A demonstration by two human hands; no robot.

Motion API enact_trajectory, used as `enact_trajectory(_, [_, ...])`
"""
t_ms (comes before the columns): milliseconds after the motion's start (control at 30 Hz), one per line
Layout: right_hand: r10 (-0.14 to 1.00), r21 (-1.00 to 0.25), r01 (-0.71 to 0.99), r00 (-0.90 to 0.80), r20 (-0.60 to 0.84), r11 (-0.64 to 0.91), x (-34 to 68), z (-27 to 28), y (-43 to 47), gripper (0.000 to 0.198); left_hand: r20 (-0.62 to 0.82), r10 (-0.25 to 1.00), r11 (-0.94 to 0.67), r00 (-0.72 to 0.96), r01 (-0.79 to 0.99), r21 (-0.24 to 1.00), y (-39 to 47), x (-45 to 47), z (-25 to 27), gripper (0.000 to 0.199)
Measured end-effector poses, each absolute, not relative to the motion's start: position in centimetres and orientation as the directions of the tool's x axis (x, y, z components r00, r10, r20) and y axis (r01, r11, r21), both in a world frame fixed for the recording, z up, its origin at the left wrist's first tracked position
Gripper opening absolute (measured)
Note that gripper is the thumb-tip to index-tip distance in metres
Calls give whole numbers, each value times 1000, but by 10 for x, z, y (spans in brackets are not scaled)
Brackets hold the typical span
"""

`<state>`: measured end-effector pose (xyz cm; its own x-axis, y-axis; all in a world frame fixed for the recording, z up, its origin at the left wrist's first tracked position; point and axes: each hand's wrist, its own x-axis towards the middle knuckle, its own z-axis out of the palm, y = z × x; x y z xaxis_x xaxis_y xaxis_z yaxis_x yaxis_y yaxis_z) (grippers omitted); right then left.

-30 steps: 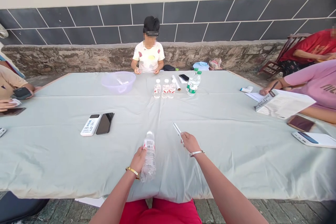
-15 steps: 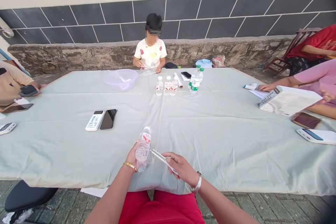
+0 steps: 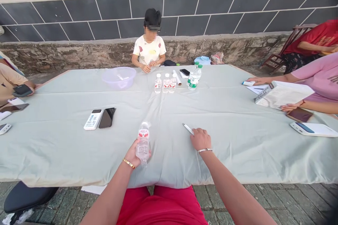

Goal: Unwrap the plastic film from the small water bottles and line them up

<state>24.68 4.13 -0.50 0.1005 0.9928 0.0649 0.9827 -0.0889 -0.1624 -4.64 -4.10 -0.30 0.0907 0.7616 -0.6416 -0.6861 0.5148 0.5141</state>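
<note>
My left hand is wrapped round a small clear water bottle with a red and white label. Thin clear plastic film hangs about the bottle's lower end, and the bottle leans over the near part of the table. Farther right, my right hand rests low over the cloth, back upward, with its fingers closed on a white pen. The pen's tip points away to the left. My right fingertips are mostly hidden beneath the hand.
On the cloth-covered table stand small bottles, green-capped bottles and a purple basin. A white power bank and a black phone lie left. A person sits opposite; others sit at both sides, one holding a box.
My right hand has moved right and forward with the pen, away from the bottle, and down toward the cloth. My left hand still holds the bottle. The person opposite brought both hands together.
</note>
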Motion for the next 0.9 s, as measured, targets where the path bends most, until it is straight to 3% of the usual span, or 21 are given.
enact_trajectory(67, [993, -339, 940, 67, 95, -31, 221, -1, 28, 32, -586, 807, 480, 74, -660, 578, -42, -41, -6, 36])
enact_trajectory(133, [999, -642, 766, -29, 13, 31, 183, 1, 14, 40, -492, 870, 403, 38, -629, 664, -44, -34, -9, 38])
enact_trajectory(167, [990, -776, 631, -96, -107, -23, 162, 1, 7, 46, -440, 897, 365, 29, -610, 704, -45, -31, -11, 40])
enact_trajectory(233, [947, -898, 400, -175, -271, -183, 124, -3, -1, 52, -349, 937, 295, 19, -577, 762, -47, -26, -12, 43])
enact_trajectory(300, [942, -933, 264, -165, -293, -244, 101, -10, -2, 46, -287, 958, 236, 3, -575, 783, -50, -24, -11, 46])
enact_trajectory(400, [977, -961, 203, -60, -205, -189, 92, -16, 1, 35, -258, 966, 201, -5, -609, 767, -55, -27, -10, 46])
enact_trajectory(567, [978, -977, 55, 10, -207, -207, 101, -5, 1, 32, -346, 930, 332, 127, -697, 636, -58, -31, -14, 48])
enact_trajectory(733, [998, -997, -36, -20, -67, -68, 110, 19, -11, 38, -448, 863, 449, 234, -762, 466, -52, -28, -17, 61])
enact_trajectory(900, [1000, -994, -109, -11, -26, -28, 129, 35, -11, 37, -507, 848, 454, 155, -706, 544, -48, -25, -11, 61])
